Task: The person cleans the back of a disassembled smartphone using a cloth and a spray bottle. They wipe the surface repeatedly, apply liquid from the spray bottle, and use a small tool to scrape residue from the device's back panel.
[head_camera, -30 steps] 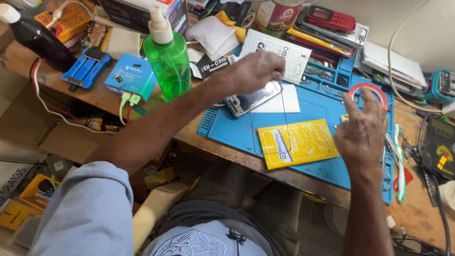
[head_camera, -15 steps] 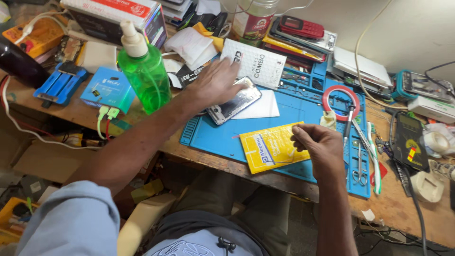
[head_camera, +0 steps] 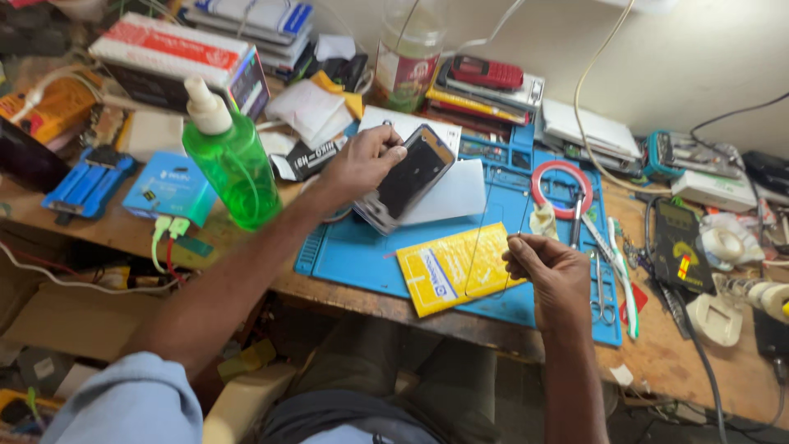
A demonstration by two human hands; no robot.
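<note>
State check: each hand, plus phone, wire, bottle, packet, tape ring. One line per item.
left hand: gripping the phone's top edge
phone: tilted up off the mat, dark screen showing
right hand: fingers pinched on a thin wire
thin wire: taut, running up over the mat
green pump bottle: upright, pump on
yellow packet: flat on the blue mat
red tape ring: lying flat

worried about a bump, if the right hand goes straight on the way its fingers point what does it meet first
The right hand points up-left over the mat. The phone in the left hand looks like the first thing met, though depth is unclear.
</note>
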